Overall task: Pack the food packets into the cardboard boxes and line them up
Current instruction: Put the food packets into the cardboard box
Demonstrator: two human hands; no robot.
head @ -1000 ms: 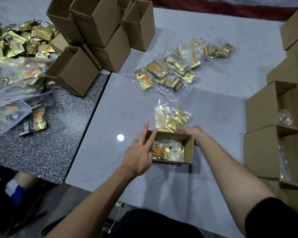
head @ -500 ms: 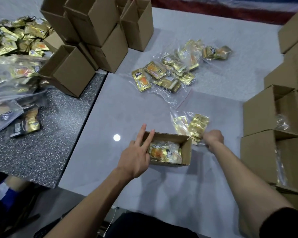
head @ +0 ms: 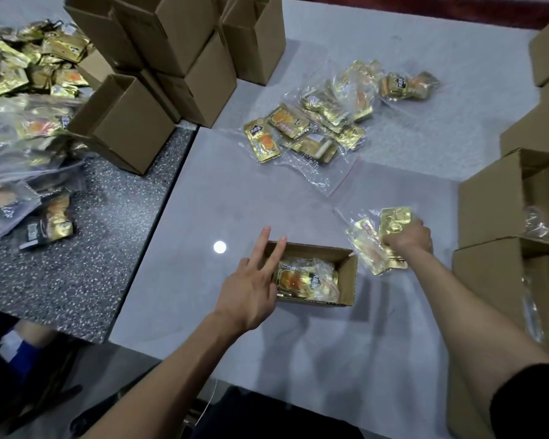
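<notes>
A small open cardboard box (head: 346, 277) lies on the grey table in front of me with a clear bag of gold food packets (head: 305, 278) inside. My left hand (head: 251, 280) rests against the box's left end, fingers straight. To the right of the box, my right hand (head: 409, 239) grips another clear bag of gold packets (head: 377, 239) just above the table. More bagged gold packets (head: 314, 128) lie spread farther back on the table.
Empty cardboard boxes (head: 171, 58) are stacked at the back left. Open boxes with packets inside (head: 504, 210) stand stacked along the right edge. A heap of gold packets and bags (head: 29, 90) covers the dark speckled table (head: 92, 248) on the left.
My right hand has carried the bag of packets from behind the box over to its right side. The left hand has stayed at the box's left end.
</notes>
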